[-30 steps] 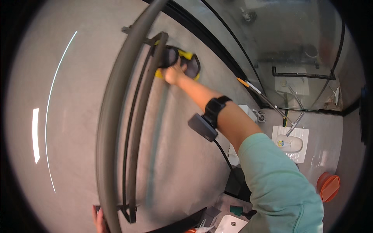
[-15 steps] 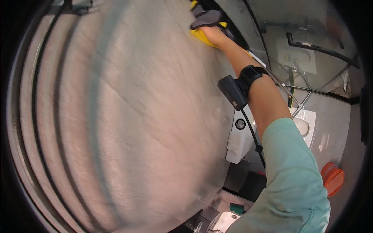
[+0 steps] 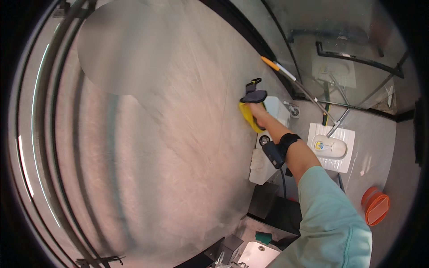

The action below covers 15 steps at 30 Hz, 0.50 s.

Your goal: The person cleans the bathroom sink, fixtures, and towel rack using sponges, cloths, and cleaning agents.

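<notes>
My right hand (image 3: 255, 108) reaches in on a bare forearm with a teal sleeve and presses a yellow cloth (image 3: 246, 117) against the pale marbled wall (image 3: 192, 134). Its fingers are mostly hidden by a dark grey pad (image 3: 254, 96) strapped over the hand, with a black bracket at its far end. A small black box (image 3: 273, 154) is strapped to the wrist, with a cable hanging from it. The hand is just beside the top of a white tank (image 3: 273, 109). My left hand is out of view.
A long pole with an orange and white grip (image 3: 286, 71) leans by the black-framed glass partition (image 3: 339, 27). A white squat toilet (image 3: 351, 134) is set in the floor, near an orange bucket (image 3: 375, 207). Below are a white sink (image 3: 260, 255) and a green cloth or sponge (image 3: 263, 237).
My right hand has come down the wall with the yellow cloth, from beside the black glass frame to the white tank. The view has shifted slightly.
</notes>
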### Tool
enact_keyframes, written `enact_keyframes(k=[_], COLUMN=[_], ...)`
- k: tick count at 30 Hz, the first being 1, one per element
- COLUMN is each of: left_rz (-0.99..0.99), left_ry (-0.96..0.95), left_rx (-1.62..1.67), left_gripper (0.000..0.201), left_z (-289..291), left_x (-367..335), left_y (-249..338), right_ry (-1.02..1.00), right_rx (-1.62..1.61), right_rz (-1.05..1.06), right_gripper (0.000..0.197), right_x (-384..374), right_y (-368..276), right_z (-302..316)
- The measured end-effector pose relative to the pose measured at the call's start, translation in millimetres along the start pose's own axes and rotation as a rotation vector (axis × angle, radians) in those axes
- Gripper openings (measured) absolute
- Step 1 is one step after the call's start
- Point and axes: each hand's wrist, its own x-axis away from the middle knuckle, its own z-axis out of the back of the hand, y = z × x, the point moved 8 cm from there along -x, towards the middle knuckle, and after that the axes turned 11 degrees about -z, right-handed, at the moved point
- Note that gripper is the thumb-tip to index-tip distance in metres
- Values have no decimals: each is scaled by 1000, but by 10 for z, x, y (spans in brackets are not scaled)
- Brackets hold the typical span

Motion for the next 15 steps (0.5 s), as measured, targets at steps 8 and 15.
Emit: enact_keyframes(k=[8, 15], left_rz=[-28, 7], left_ry=[75, 175], left_rx=[48, 36], left_gripper=[63, 70], left_z=[223, 303], left_x=[128, 164], left_y=[-42, -63], right_ry=[-71, -137], right_rx=[346, 592], right_rz=[802, 973], right_gripper=[71, 70], right_x=[1355, 2121], right_y=[-1222, -2489], right_z=[-1503, -2037])
